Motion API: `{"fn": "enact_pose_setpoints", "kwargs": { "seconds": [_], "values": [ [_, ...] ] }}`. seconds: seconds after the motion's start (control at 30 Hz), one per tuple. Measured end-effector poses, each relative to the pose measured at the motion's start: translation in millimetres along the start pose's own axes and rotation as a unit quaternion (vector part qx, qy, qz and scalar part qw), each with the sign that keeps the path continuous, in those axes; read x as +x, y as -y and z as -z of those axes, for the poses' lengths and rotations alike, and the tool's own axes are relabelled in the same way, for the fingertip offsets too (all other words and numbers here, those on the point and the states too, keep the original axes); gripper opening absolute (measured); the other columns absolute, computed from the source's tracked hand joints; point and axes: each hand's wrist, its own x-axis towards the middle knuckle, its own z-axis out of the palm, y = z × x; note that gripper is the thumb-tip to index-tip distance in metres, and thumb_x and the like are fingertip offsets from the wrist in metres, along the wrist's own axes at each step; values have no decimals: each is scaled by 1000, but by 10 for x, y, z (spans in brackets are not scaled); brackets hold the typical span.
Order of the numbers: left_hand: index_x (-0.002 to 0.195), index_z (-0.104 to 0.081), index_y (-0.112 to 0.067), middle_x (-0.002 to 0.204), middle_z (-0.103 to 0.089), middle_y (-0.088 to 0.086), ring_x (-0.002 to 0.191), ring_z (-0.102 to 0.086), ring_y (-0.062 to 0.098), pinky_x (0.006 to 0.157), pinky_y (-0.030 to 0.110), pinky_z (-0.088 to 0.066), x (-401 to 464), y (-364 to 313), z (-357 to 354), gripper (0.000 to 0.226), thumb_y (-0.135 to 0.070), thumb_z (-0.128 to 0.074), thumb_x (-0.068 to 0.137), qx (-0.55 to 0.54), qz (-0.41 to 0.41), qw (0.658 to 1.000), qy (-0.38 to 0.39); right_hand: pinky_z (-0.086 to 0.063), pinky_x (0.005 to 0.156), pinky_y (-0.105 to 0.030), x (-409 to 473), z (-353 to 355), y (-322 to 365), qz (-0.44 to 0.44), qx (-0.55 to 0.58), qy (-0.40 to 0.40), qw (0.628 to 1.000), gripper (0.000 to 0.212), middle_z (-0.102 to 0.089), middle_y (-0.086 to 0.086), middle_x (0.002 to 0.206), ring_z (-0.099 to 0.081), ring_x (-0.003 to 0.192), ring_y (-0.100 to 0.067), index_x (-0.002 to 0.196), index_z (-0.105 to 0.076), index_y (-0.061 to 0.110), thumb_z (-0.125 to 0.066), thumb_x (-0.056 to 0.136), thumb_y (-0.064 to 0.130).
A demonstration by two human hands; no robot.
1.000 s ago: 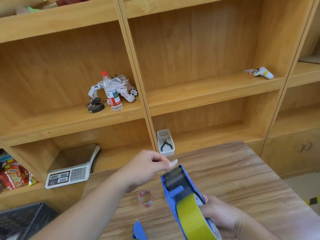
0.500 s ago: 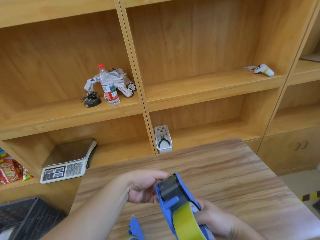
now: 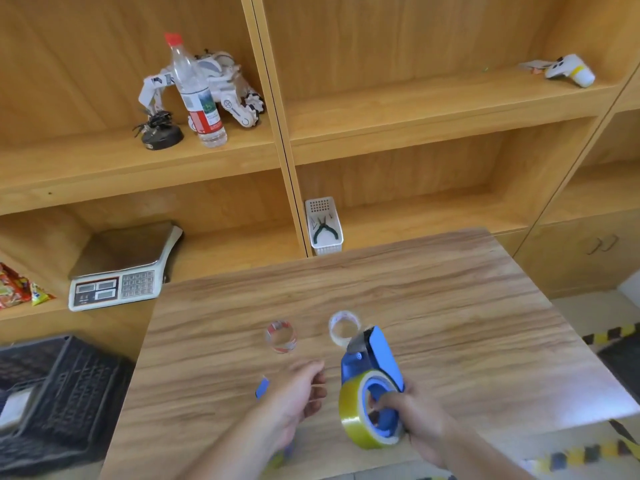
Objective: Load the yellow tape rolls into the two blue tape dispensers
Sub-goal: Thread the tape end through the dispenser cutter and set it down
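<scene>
My right hand (image 3: 412, 415) grips a blue tape dispenser (image 3: 372, 358) above the wooden table (image 3: 450, 323); a yellow tape roll (image 3: 356, 415) sits on its hub, and its cutter end points away from me. My left hand (image 3: 298, 393) hovers just left of the dispenser, fingers loosely curled, holding nothing. Under that hand a second blue dispenser (image 3: 262, 388) lies on the table, mostly hidden, with a bit of yellow showing near my wrist. Two empty tape cores rest farther back: one with red print (image 3: 281, 336) and a whitish one (image 3: 343, 327).
A black plastic crate (image 3: 59, 396) stands left of the table. Wooden shelves behind hold a weighing scale (image 3: 117, 275), a water bottle (image 3: 197, 95), a toy robot (image 3: 225, 88), a white basket with pliers (image 3: 323, 226) and a white handheld device (image 3: 569, 69). Snack packets (image 3: 17, 287) lie far left.
My left hand let go of the dispenser's front end and dropped toward the table. My right hand lowered and turned the dispenser so the roll's side faces me. The view tilted downward.
</scene>
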Motion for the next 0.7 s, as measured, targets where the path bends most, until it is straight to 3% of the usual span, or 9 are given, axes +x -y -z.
{"fn": "enact_pose_setpoints", "kwargs": {
  "seconds": [0.13, 0.2, 0.3, 0.37, 0.5, 0.6, 0.7],
  "values": [
    [102, -72, -14, 95, -75, 7, 84, -71, 24, 72, 36, -54, 43, 487, -52, 34, -38, -80, 80, -2, 24, 1000, 18, -54, 62, -35, 280, 2, -325, -40, -33, -91, 994, 36, -68, -14, 76, -67, 66, -28, 111, -63, -3, -63, 77, -12],
    [102, -74, -19, 99, -74, 7, 91, -71, 26, 74, 37, -56, 98, 650, -91, 45, -41, -88, 65, -1, 48, 999, 21, -50, 68, -37, 460, 3, -489, -55, -72, -131, 987, 39, -68, -15, 80, -64, 73, -27, 114, -60, -2, -65, 77, -9],
    [107, -71, -22, 108, -70, 8, 93, -70, 25, 80, 41, -61, 301, 900, -109, 52, -37, -92, 61, -5, 88, 996, 14, -51, 78, -42, 672, -28, -652, -103, -122, -135, 978, 39, -66, -11, 93, -63, 85, -26, 116, -55, 5, -65, 80, -7],
    [110, -69, -22, 110, -67, 10, 92, -69, 26, 80, 44, -61, 470, 1063, -81, 46, -30, -91, 70, -17, 107, 994, 7, -53, 87, -48, 799, -47, -780, -115, -161, -146, 969, 43, -68, -9, 95, -66, 88, -26, 117, -55, 10, -67, 77, -2],
    [125, -53, -22, 131, -57, 14, 106, -66, 28, 74, 40, -61, 757, 1341, 19, 49, -13, -81, 85, -60, 148, 987, -28, -55, 86, -38, 973, -130, -950, -124, -229, -134, 956, 41, -69, -3, 104, -69, 93, -22, 118, -52, 21, -68, 81, 10],
    [138, -50, -23, 135, -58, 14, 108, -70, 29, 82, 43, -63, 884, 1490, 95, 62, -16, -81, 85, -63, 160, 985, -31, -52, 95, -39, 1083, -182, -1019, -134, -298, -118, 938, 52, -52, -5, 123, -63, 106, -26, 129, -51, 22, -64, 78, 20],
    [147, -47, -20, 133, -61, 13, 106, -72, 28, 84, 41, -63, 980, 1601, 147, 69, -21, -80, 86, -70, 175, 981, -39, -50, 94, -37, 1140, -247, -1041, -132, -345, -107, 923, 51, -49, -4, 121, -61, 109, -27, 130, -51, 23, -63, 80, 20]
  ]
}}
